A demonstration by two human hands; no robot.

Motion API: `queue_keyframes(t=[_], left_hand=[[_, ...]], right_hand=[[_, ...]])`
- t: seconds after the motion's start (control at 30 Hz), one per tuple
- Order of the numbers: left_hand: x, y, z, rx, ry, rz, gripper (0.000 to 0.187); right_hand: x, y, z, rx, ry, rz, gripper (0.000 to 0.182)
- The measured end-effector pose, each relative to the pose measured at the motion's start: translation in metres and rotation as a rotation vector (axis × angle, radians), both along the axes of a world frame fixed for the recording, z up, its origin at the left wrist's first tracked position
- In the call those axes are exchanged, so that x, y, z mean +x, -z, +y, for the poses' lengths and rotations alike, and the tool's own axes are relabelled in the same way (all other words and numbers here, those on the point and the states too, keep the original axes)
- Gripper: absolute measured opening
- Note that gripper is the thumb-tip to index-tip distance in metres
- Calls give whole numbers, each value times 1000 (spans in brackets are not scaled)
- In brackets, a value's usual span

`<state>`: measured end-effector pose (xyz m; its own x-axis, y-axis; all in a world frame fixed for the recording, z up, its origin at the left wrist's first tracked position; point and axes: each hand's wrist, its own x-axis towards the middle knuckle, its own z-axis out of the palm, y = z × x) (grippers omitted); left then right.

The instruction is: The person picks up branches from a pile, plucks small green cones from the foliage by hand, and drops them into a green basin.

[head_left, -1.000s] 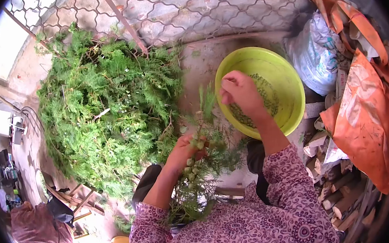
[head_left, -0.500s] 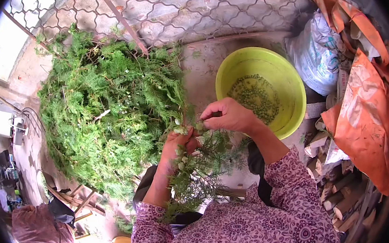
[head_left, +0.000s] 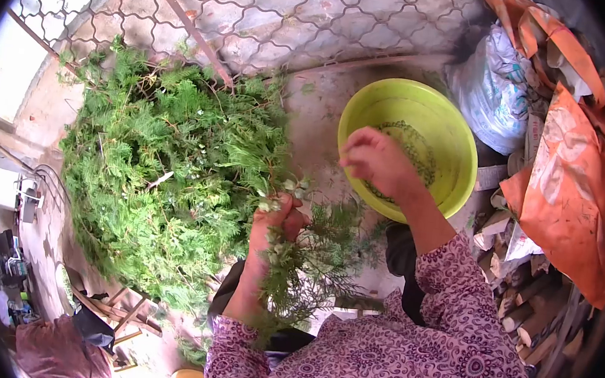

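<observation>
My left hand (head_left: 278, 216) is closed around a leafy conifer sprig (head_left: 315, 245) with small pale green cones near the fingers. The sprig's foliage hangs toward my lap. Over the near left part of a yellow-green basin (head_left: 465, 143) is my right hand (head_left: 380, 166), its fingers loosely curled and apart, slightly blurred. I see nothing held in it. Many small round green cones (head_left: 422, 153) lie on the basin's bottom, partly hidden by this hand. To the left of my left hand lies a large heap of green conifer branches (head_left: 166, 168).
A wire mesh fence (head_left: 290, 13) runs along the back. At right stand a white sack (head_left: 497, 91), an orange plastic sheet (head_left: 568, 193) and stacked firewood (head_left: 531, 313). Lower left are a wooden frame (head_left: 126, 314) and a dark reddish cloth (head_left: 61, 355).
My right hand has left the sprig and moved up and right over the basin, its fingers loosening. My left hand stays about where it was, still gripping the sprig.
</observation>
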<state>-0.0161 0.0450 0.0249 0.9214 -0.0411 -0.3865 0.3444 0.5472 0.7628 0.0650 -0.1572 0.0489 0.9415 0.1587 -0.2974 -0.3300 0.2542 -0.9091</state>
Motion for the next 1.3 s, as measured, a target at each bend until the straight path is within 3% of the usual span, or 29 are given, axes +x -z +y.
queue_keyframes(t=[0.07,0.27,0.5,0.57,0.6,0.67,0.7,0.8,0.9,1.0,1.07,1.1,1.23,1.3], left_hand=[[0,-3,0,-8,-9,-45,22],[1,-3,-4,-42,55,-48,21],[0,1,-8,-40,54,-23,18],[-2,1,-8,-58,86,-51,18],[-4,-4,-9,-15,51,-21,17],[-4,-5,-7,26,21,5,17],[-3,-1,-2,48,49,-25,19],[-2,10,-4,-7,2,-47,15],[1,10,-10,56,-34,-24,14],[-1,14,-12,164,2,-2,13],[-1,20,-12,165,35,-32,14],[-2,22,-12,165,26,-58,15],[-1,17,-15,165,52,-70,17],[-1,13,-13,137,71,-69,17]], right_hand=[[-10,5,7,180,-319,70,13],[-17,11,30,328,-542,267,13],[-18,23,33,223,-426,97,6],[-17,15,31,-15,-284,57,4],[-8,18,21,-15,-282,57,4],[14,28,-4,548,-122,140,2],[10,18,-3,544,-125,139,2],[-7,-11,5,500,-39,126,3],[-10,-9,10,475,-216,127,5],[-12,-3,17,270,-336,10,7],[-23,-6,29,-263,-318,-400,16],[-23,2,32,-362,-299,-545,22],[-25,8,32,-547,-339,-572,21],[-24,3,33,-354,-378,-274,16]])
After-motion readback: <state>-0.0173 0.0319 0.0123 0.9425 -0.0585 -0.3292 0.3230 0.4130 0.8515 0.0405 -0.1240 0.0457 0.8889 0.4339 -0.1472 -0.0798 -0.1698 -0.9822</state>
